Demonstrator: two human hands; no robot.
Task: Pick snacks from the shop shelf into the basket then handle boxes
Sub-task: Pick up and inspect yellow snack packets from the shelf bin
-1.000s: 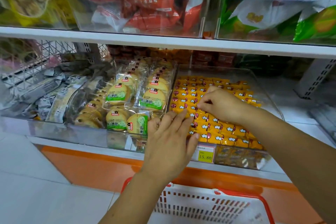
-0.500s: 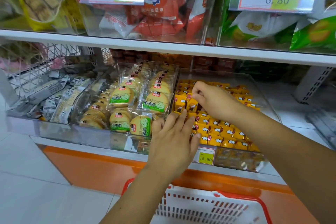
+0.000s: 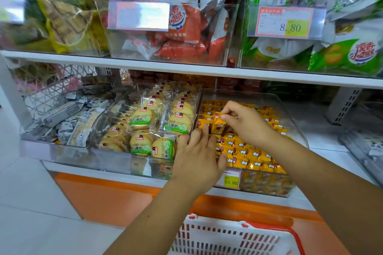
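Lower shelf, clear bin: yellow snack packets in rows. My right hand pinches one packet between thumb and fingers. My left hand rests open, fingers spread over the rows. White basket below.

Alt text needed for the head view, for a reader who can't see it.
Two bare hands reach into a clear shelf bin of small yellow snack packets: the right hand pinches one, the left hand rests at the bin's front. A white basket with a red rim waits below.
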